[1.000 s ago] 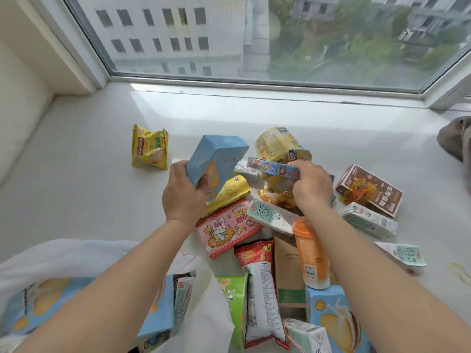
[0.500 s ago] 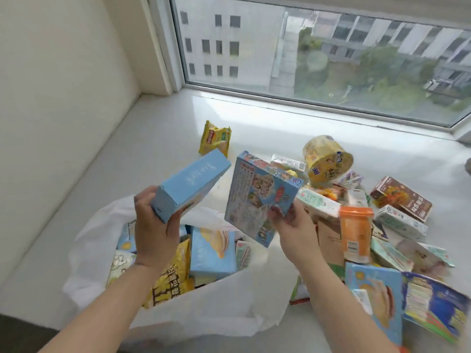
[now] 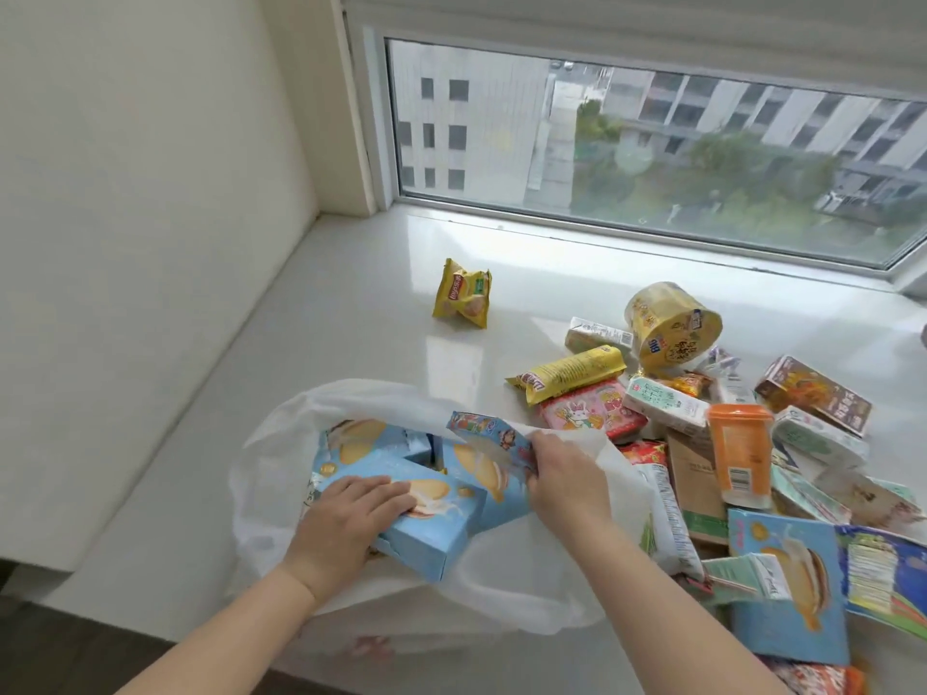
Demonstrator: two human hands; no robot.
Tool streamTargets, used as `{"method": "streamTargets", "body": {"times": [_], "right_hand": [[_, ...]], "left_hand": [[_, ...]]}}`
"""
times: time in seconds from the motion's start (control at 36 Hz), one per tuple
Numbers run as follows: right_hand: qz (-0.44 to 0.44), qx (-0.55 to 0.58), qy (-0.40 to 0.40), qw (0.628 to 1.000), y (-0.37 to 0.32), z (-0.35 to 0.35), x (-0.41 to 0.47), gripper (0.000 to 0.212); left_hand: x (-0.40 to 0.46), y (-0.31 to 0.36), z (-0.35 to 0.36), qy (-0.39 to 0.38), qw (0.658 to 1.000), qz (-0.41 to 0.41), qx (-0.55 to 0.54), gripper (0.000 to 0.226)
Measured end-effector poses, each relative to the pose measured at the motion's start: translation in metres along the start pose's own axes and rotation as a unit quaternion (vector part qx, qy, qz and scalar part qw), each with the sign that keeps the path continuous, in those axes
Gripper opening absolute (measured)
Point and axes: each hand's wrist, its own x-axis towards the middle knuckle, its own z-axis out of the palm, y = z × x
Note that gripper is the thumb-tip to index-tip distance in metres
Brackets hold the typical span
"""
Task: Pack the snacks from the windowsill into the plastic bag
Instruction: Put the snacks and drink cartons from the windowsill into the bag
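Observation:
A white plastic bag lies open on the windowsill, with several light blue snack boxes inside. My left hand grips one blue box at the bag's near side. My right hand holds a colourful cartoon box standing inside the bag's mouth. Right of the bag lies a heap of snacks: a yellow cup, a yellow packet, a pink rabbit packet, an orange cup, milk cartons and a brown box.
A lone yellow chip bag sits farther back toward the window. A wall borders the sill on the left. The sill's front edge runs below the bag. Another blue box lies at the near right.
Both hands came down from above the sill into the bag: the left one carried the blue box in, the right one the cartoon box. The view swung left and down.

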Motion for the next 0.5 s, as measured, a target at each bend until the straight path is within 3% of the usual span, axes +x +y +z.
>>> {"method": "streamTargets", "body": {"times": [0.14,0.19,0.25,0.33,0.36,0.44,0.5], "right_hand": [[-0.075,-0.092,0.02,0.993,-0.01,0.011,0.002,0.037],[-0.081,-0.12,0.031,0.989,-0.013,0.016,0.003,0.044],[-0.071,-0.127,0.025,0.989,-0.014,0.019,0.008,0.044],[-0.058,-0.114,-0.019,0.992,-0.02,0.019,0.009,0.036],[-0.053,-0.106,-0.021,0.993,-0.02,0.021,0.011,0.036],[-0.064,-0.131,-0.016,0.989,-0.023,0.023,0.012,0.031],[-0.07,-0.151,-0.013,0.986,-0.025,0.027,0.01,0.038]], "left_hand": [[0.014,0.003,0.009,-0.04,0.999,-0.034,0.017,0.044],[0.022,0.006,0.011,-0.131,0.989,-0.06,0.034,0.05],[0.028,0.012,0.013,-0.226,0.969,-0.076,0.062,0.071],[0.042,0.02,0.014,-0.303,0.946,-0.101,0.049,0.11],[0.047,0.022,0.012,-0.308,0.943,-0.11,0.055,0.107],[0.057,0.018,0.015,-0.31,0.934,-0.153,0.084,0.069],[0.053,0.017,0.017,-0.316,0.927,-0.187,0.074,0.069]]}}
